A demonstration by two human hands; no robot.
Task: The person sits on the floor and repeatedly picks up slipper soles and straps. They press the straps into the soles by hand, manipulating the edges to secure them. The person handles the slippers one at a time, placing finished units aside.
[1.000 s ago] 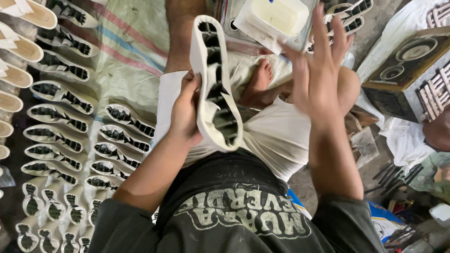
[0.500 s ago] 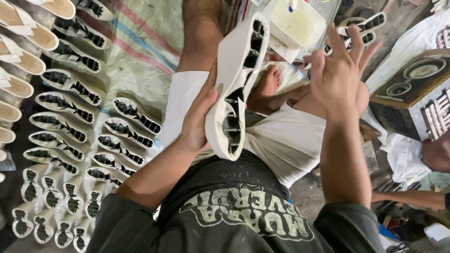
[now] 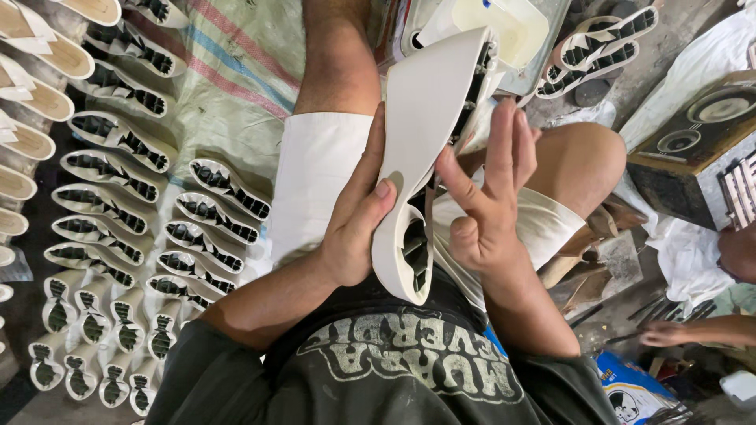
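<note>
The left hand [image 3: 354, 228] has a closed grip on a long cream-white moulded plastic shoe sole [image 3: 421, 149], thumb pressed on its smooth face near the waist and the fingers wrapped behind, so that the sole stands almost upright above the person's lap, its broad end up near the top of the view and its hollow, ribbed heel end down by the dark printed shirt [image 3: 409, 370]. The right hand [image 3: 484, 201] is not closed on anything: thumb and forefinger curl toward each other while the other fingers are spread and raised, resting against the sole's ribbed edge (whether the thumb and forefinger pinch something small there cannot be told). Under the sole lie white shorts [image 3: 315, 173] and a bare knee [image 3: 583, 157]. To the left, on a striped woven plastic sack [image 3: 236, 71] spread over the floor, many more white soles with dark hollow ribbing [image 3: 220, 185] lie in tidy rows, and tan-lined sandal soles [image 3: 35, 142] line the far left edge. Behind the held sole sits a pale square plastic container [image 3: 512, 27], with a pair of ribbed soles [image 3: 602, 47] just beside it. At the right stands a dark speaker box [image 3: 693, 138], and another person's hand [image 3: 665, 334] reaches in low near the floor.
</note>
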